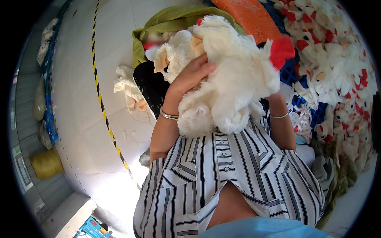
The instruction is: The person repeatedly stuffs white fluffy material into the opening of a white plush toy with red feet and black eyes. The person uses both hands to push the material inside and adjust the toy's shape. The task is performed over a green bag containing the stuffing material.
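Observation:
A fluffy white plush toy (238, 67) with a red piece at its right side is held up in front of my striped shirt. My left hand (195, 73) is closed on its left side, fingers pressed into the fur. At the toy's right edge my right hand (274, 97) reaches in behind it and supports it; the fur hides those fingers. Just beyond my left hand lies another white plush (176, 51) with a tan ear, partly inside an olive green cloth bag (174, 18).
Many white and red plush pieces (329, 51) are heaped at right, near blue plastic crates (317, 115). An orange sack (250, 18) lies at the back. Another white plush (129, 85) rests on the floor at left, near black-yellow tape (101, 101). A yellow roll (47, 164) stands farther left.

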`<state>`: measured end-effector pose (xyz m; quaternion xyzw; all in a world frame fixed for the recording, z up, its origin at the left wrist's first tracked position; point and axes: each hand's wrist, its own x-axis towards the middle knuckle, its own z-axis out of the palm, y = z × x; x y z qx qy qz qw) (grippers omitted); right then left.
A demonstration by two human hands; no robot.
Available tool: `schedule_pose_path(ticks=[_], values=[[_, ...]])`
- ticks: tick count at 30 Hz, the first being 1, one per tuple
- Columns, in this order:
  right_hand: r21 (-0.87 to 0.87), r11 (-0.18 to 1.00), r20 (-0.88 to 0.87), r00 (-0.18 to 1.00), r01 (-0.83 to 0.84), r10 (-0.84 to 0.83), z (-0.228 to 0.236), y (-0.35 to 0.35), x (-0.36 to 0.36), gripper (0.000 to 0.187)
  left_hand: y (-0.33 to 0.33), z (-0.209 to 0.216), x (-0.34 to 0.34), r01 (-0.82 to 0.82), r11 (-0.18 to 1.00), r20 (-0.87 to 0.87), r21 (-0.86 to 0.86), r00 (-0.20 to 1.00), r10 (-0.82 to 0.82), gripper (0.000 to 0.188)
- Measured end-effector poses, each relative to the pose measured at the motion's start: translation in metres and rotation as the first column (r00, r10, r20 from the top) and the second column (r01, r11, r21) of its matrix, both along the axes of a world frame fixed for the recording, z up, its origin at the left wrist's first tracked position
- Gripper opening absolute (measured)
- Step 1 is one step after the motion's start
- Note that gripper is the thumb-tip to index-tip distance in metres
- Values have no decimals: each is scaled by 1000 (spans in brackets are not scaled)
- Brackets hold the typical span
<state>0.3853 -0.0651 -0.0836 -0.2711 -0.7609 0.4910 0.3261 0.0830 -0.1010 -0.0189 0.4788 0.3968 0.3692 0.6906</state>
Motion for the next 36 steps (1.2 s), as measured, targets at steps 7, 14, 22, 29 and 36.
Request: schedule_pose_path(ticks=[7,14,22,29,36], values=[[-481,874,-620,730,-65,-287,-16,-2,-26,53,-24,8,4,-109,994,85,-11,990,109,61],[-333,906,-548,729,260,-411,68,45,-16,29,-49,25,2,-353,885,-49,304,922,385,63],[-140,990,65,998,28,-19,121,28,-80,49,-45,41,8,306,733,-660,608,708,252,58],[-106,994,-35,999,26,-30,118,-8,-115,56,-41,46,8,-492,787,285,372,867,408,56],[166,978,266,961,-123,75,121,-10,-113,53,-51,40,-18,-855,506,494,114,491,718,39]])
